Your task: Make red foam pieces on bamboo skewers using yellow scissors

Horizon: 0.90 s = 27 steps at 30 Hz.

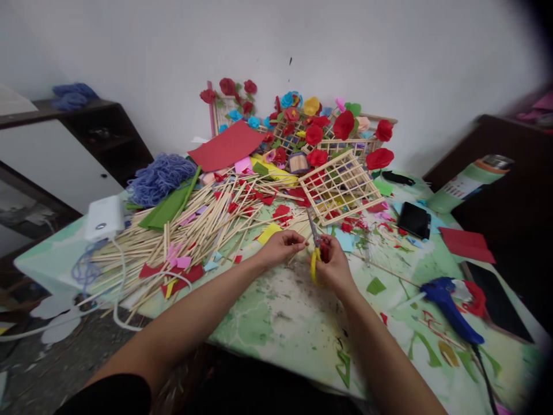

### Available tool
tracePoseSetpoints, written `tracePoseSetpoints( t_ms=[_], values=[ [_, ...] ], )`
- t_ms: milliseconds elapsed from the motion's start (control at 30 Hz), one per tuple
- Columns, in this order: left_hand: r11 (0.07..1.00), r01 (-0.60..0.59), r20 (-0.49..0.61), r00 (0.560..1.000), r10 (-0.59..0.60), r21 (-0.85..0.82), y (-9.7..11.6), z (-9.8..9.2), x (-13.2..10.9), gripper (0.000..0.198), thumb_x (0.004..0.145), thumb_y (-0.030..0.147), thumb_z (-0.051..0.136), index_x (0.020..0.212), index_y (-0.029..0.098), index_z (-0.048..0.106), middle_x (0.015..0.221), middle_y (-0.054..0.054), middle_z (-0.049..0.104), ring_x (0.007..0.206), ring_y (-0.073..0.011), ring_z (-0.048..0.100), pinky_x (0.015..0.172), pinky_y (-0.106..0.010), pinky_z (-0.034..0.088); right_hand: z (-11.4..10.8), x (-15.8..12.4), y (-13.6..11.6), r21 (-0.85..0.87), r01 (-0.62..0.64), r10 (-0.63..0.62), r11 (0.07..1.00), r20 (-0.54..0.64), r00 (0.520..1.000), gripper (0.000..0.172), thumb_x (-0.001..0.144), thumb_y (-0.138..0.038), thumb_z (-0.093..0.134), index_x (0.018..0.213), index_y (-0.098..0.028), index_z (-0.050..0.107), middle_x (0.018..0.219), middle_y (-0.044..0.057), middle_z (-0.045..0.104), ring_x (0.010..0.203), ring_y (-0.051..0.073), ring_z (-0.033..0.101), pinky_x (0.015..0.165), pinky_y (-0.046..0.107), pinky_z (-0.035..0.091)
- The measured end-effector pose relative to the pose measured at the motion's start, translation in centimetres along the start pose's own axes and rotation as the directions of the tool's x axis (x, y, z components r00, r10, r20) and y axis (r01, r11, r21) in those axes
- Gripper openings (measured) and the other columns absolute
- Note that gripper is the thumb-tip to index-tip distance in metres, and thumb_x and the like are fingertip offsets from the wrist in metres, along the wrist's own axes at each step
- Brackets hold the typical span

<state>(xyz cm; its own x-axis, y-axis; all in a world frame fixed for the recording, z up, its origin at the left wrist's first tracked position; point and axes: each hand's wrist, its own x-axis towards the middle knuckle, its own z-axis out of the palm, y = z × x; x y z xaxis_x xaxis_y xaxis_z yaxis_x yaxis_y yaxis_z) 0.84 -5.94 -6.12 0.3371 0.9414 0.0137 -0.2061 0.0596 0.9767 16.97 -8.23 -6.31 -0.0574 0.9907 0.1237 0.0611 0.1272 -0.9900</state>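
Observation:
My right hand (334, 268) is closed around a pair of scissors (315, 235) with yellow handles, its blades pointing away from me toward the wooden lattice (341, 187). A bit of red shows by the fingers of that hand. Just left of the scissors, my left hand (283, 248) is pinched, thumb against fingers, low over the table. Whatever lies in that pinch is too small to make out. Beyond the left hand are a yellow paper piece (269, 233) and red paper scraps (283, 214).
A heap of thin wooden sticks (211, 216) spreads at left, beside blue yarn (162, 177) and a white device (105, 218) with a cable. Paper flowers (314, 134) stand at the back. On the right are a blue glue gun (451, 305), a phone (413, 219) and a bottle (469, 184).

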Motion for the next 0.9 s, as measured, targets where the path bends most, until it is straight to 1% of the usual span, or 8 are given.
tracePoseSetpoints(
  t_ms=[100, 167, 267, 433, 500, 633, 733, 900],
  values=[
    [0.996, -0.012, 0.085, 0.996, 0.004, 0.094, 0.3, -0.8, 0.2, 0.024, 0.061, 0.031, 0.071, 0.074, 0.013, 0.063, 0.076, -0.005, 0.064, 0.067, -0.0124, 0.055, 0.064, -0.023, 0.040, -0.3, 0.1, -0.1, -0.005, -0.009, 0.009, 1.000, -0.014, 1.000, 0.053, 0.052, -0.013, 0.067, 0.099, -0.024, 0.045, 0.082, -0.002, 0.056, 0.069, 0.014, 0.053, 0.067, 0.028, 0.045],
    [0.990, -0.044, 0.116, 0.993, 0.028, 0.136, 0.4, -1.2, 0.4, 0.021, 0.062, 0.029, 0.070, 0.073, 0.013, 0.063, 0.077, -0.005, 0.064, 0.069, -0.0130, 0.056, 0.065, -0.023, 0.041, -0.4, 0.1, -0.2, -0.003, -0.012, 0.012, 1.000, -0.026, 1.000, 0.053, 0.051, -0.013, 0.067, 0.098, -0.023, 0.046, 0.084, -0.001, 0.057, 0.069, 0.014, 0.053, 0.066, 0.027, 0.044],
    [0.984, -0.085, 0.129, 0.990, 0.065, 0.156, 0.6, -1.4, 0.4, 0.017, 0.064, 0.027, 0.068, 0.073, 0.014, 0.064, 0.076, -0.005, 0.063, 0.068, -0.0129, 0.056, 0.066, -0.024, 0.041, -0.5, 0.1, -0.6, -0.004, -0.020, 0.020, 1.000, -0.026, 0.999, 0.054, 0.050, -0.012, 0.067, 0.099, -0.023, 0.046, 0.082, -0.002, 0.057, 0.066, 0.013, 0.052, 0.062, 0.026, 0.043],
    [0.985, -0.117, 0.125, 0.987, 0.101, 0.127, 0.8, -0.9, 0.2, 0.014, 0.065, 0.025, 0.067, 0.072, 0.014, 0.063, 0.077, -0.005, 0.063, 0.071, -0.0131, 0.056, 0.070, -0.025, 0.042, -0.3, -0.2, -1.7, 0.029, -0.028, 0.027, 0.999, 0.010, 1.000, 0.054, 0.050, -0.009, 0.064, 0.098, -0.023, 0.046, 0.074, -0.005, 0.054, 0.061, 0.011, 0.050, 0.057, 0.023, 0.040],
    [0.984, -0.125, 0.119, 0.987, 0.110, 0.128, 0.7, -0.8, 0.1, 0.014, 0.065, 0.025, 0.067, 0.071, 0.014, 0.063, 0.075, -0.004, 0.061, 0.069, -0.0127, 0.055, 0.069, -0.025, 0.041, -0.1, -0.3, -1.9, 0.026, -0.032, 0.031, 0.999, 0.025, 0.999, 0.053, 0.050, -0.008, 0.063, 0.098, -0.023, 0.046, 0.072, -0.005, 0.053, 0.061, 0.011, 0.050, 0.056, 0.023, 0.040],
    [0.979, -0.133, 0.126, 0.986, 0.114, 0.157, 0.4, -0.8, 0.2, 0.014, 0.064, 0.025, 0.067, 0.069, 0.013, 0.061, 0.068, -0.002, 0.057, 0.063, -0.0112, 0.051, 0.063, -0.023, 0.040, 0.0, -0.5, -1.6, -0.041, -0.038, 0.040, 0.998, 0.046, 0.998, 0.053, 0.051, -0.009, 0.062, 0.099, -0.024, 0.047, 0.075, -0.004, 0.054, 0.066, 0.012, 0.052, 0.060, 0.024, 0.042],
    [0.978, -0.138, 0.149, 0.982, 0.114, 0.157, 0.4, -0.9, 0.3, 0.015, 0.064, 0.025, 0.067, 0.070, 0.013, 0.060, 0.069, -0.002, 0.056, 0.065, -0.0118, 0.051, 0.065, -0.024, 0.040, 0.0, -0.4, -1.4, -0.061, -0.047, 0.051, 0.997, 0.057, 0.997, 0.052, 0.053, -0.011, 0.061, 0.101, -0.024, 0.045, 0.077, -0.003, 0.055, 0.067, 0.013, 0.053, 0.063, 0.025, 0.043],
    [0.970, -0.156, 0.206, 0.972, 0.117, 0.185, 0.5, -1.1, 0.4, 0.017, 0.065, 0.024, 0.066, 0.074, 0.012, 0.058, 0.073, -0.003, 0.055, 0.069, -0.0119, 0.051, 0.068, -0.025, 0.040, 0.0, -0.3, -1.3, -0.033, -0.052, 0.054, 0.998, 0.072, 0.996, 0.052, 0.052, -0.012, 0.062, 0.099, -0.023, 0.044, 0.085, 0.000, 0.058, 0.072, 0.014, 0.057, 0.067, 0.027, 0.045]
  ],
)
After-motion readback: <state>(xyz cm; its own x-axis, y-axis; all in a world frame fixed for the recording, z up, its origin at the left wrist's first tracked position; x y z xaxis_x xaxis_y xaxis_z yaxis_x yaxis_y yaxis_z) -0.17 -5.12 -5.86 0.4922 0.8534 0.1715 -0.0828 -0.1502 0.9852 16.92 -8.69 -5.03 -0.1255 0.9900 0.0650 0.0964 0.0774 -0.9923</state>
